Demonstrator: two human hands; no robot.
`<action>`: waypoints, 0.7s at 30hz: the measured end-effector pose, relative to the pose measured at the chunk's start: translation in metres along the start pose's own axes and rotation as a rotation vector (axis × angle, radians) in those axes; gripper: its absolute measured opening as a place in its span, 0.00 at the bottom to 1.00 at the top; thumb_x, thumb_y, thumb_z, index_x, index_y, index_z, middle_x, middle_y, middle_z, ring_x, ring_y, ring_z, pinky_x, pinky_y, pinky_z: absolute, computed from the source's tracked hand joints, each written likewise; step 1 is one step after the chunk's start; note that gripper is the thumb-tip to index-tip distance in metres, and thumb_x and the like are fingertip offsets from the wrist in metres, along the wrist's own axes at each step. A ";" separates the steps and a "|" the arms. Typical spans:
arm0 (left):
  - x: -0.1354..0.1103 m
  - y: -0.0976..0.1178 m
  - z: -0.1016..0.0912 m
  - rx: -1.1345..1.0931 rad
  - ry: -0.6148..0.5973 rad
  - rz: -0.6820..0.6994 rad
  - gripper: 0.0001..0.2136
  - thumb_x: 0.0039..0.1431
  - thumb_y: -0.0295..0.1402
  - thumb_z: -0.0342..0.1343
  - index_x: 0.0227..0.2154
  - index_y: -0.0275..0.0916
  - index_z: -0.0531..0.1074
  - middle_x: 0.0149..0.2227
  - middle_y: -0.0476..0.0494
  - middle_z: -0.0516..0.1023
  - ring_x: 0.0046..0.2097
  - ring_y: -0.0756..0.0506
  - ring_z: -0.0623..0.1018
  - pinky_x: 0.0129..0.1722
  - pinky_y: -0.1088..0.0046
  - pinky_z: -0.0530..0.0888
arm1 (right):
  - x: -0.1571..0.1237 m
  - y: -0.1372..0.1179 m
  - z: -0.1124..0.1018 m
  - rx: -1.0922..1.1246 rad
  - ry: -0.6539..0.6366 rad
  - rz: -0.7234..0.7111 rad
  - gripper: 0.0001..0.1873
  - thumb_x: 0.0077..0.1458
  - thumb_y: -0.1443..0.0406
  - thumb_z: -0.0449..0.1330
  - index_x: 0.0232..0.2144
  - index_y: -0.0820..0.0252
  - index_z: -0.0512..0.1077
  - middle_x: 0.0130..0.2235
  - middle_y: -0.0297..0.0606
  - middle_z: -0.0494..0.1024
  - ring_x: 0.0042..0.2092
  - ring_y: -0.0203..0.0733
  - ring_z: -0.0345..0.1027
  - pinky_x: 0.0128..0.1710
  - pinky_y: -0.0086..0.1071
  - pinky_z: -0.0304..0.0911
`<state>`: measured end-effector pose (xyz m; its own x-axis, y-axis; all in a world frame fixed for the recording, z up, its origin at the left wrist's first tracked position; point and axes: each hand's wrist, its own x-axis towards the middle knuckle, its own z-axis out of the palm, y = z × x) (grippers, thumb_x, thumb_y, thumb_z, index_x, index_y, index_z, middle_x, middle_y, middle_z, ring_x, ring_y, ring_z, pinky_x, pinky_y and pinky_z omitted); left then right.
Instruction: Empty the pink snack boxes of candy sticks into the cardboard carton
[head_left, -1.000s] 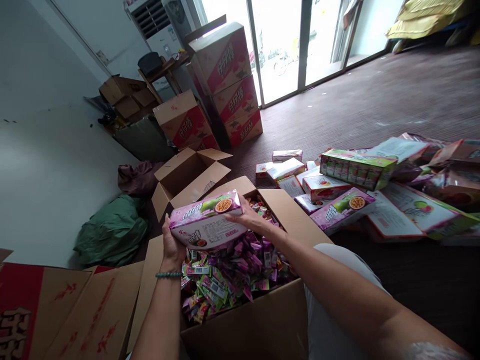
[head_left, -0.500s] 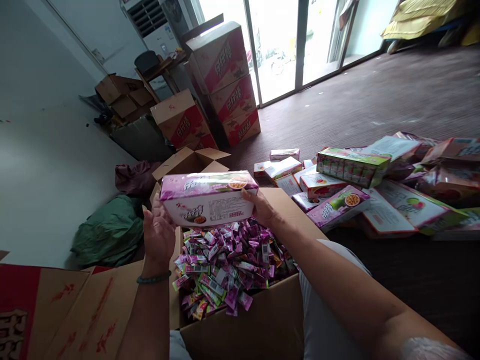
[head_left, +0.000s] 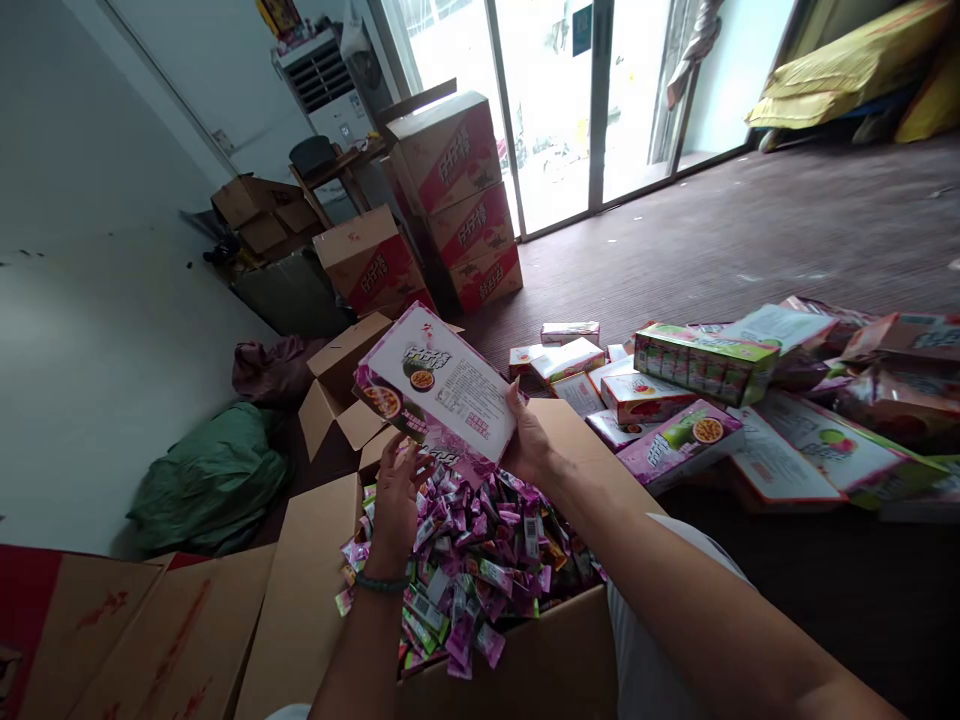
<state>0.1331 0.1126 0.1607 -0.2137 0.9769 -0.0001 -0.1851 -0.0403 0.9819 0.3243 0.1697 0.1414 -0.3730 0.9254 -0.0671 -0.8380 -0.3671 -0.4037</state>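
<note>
A purple-and-white snack box (head_left: pixel 450 390) printed with passion fruit is held tilted above an open carton (head_left: pixel 517 650). My right hand (head_left: pixel 529 440) grips its right end, thumb on the white face. Just under the box's lower left edge is my left hand (head_left: pixel 397 490), fingers apart; whether the fingertips touch the box is unclear. Beneath both hands, the carton is heaped with small purple and green snack packets (head_left: pixel 480 570).
To the right, several retail boxes (head_left: pixel 679 440) lie piled on the floor. Stacked cartons (head_left: pixel 472 200) stand by the glass doors. A green bag (head_left: pixel 210 480) lies by the left wall, with a flattened-looking carton (head_left: pixel 135 630) nearer me.
The snack box has turned so its left end rises and its white face shows more fully. My left hand has moved right and down, from its left end to its lower edge.
</note>
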 end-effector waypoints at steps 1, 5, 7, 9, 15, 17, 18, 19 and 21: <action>-0.001 0.001 0.005 0.001 -0.003 0.036 0.26 0.51 0.43 0.66 0.53 0.48 0.68 0.42 0.46 0.76 0.41 0.47 0.78 0.47 0.65 0.75 | 0.000 0.002 -0.001 -0.005 0.002 0.052 0.34 0.55 0.38 0.54 0.52 0.54 0.70 0.44 0.43 0.81 0.47 0.50 0.76 0.46 0.48 0.72; -0.013 0.008 0.029 0.176 0.016 0.119 0.41 0.48 0.39 0.69 0.63 0.51 0.55 0.45 0.45 0.76 0.42 0.45 0.78 0.44 0.66 0.74 | -0.001 0.011 -0.003 -0.053 -0.042 0.279 0.41 0.52 0.32 0.48 0.49 0.57 0.70 0.40 0.45 0.81 0.41 0.53 0.77 0.39 0.51 0.73; -0.025 0.012 0.043 0.312 0.043 0.160 0.48 0.46 0.38 0.70 0.67 0.51 0.49 0.47 0.43 0.75 0.43 0.44 0.78 0.42 0.66 0.74 | -0.001 0.016 -0.003 -0.096 -0.107 0.324 0.43 0.51 0.31 0.45 0.47 0.59 0.71 0.39 0.47 0.81 0.42 0.54 0.77 0.39 0.52 0.73; -0.038 0.016 0.056 0.432 0.072 0.241 0.51 0.44 0.35 0.71 0.68 0.52 0.47 0.49 0.42 0.75 0.45 0.42 0.78 0.42 0.66 0.74 | -0.002 0.020 -0.004 -0.152 -0.169 0.293 0.44 0.51 0.30 0.44 0.46 0.60 0.72 0.39 0.47 0.81 0.43 0.54 0.76 0.40 0.52 0.72; -0.067 0.014 0.058 0.439 -0.025 0.494 0.37 0.57 0.32 0.60 0.67 0.50 0.51 0.54 0.40 0.74 0.52 0.40 0.76 0.51 0.61 0.74 | -0.001 0.027 -0.014 -0.320 -0.118 -0.056 0.37 0.54 0.35 0.51 0.49 0.56 0.74 0.44 0.47 0.81 0.47 0.55 0.74 0.43 0.51 0.71; -0.070 0.012 0.054 0.393 -0.059 0.483 0.35 0.59 0.32 0.59 0.67 0.50 0.51 0.54 0.39 0.74 0.53 0.40 0.75 0.51 0.61 0.74 | -0.001 0.026 -0.016 -0.330 -0.059 -0.113 0.35 0.54 0.38 0.53 0.51 0.54 0.74 0.44 0.45 0.81 0.47 0.56 0.74 0.44 0.52 0.71; -0.071 0.012 0.052 0.393 -0.056 0.471 0.35 0.59 0.32 0.59 0.67 0.50 0.52 0.54 0.39 0.74 0.54 0.39 0.75 0.51 0.60 0.74 | -0.002 0.026 -0.015 -0.328 -0.031 -0.130 0.34 0.55 0.38 0.53 0.52 0.52 0.73 0.44 0.44 0.81 0.47 0.55 0.74 0.44 0.53 0.72; -0.072 0.012 0.051 0.405 -0.045 0.461 0.34 0.59 0.32 0.59 0.66 0.50 0.52 0.54 0.39 0.74 0.54 0.39 0.75 0.52 0.59 0.74 | -0.002 0.025 -0.014 -0.324 -0.006 -0.141 0.33 0.55 0.39 0.54 0.52 0.51 0.73 0.43 0.43 0.81 0.47 0.55 0.75 0.44 0.53 0.72; -0.077 0.011 0.049 0.442 -0.005 0.471 0.35 0.59 0.33 0.60 0.67 0.51 0.51 0.56 0.38 0.73 0.54 0.39 0.75 0.53 0.58 0.73 | -0.005 0.021 -0.010 -0.309 0.021 -0.142 0.32 0.55 0.38 0.53 0.52 0.48 0.73 0.42 0.41 0.82 0.47 0.55 0.75 0.44 0.52 0.72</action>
<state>0.1946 0.0468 0.1807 -0.1708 0.8766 0.4499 0.3401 -0.3761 0.8619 0.3127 0.1584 0.1246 -0.2501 0.9682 -0.0076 -0.7194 -0.1910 -0.6678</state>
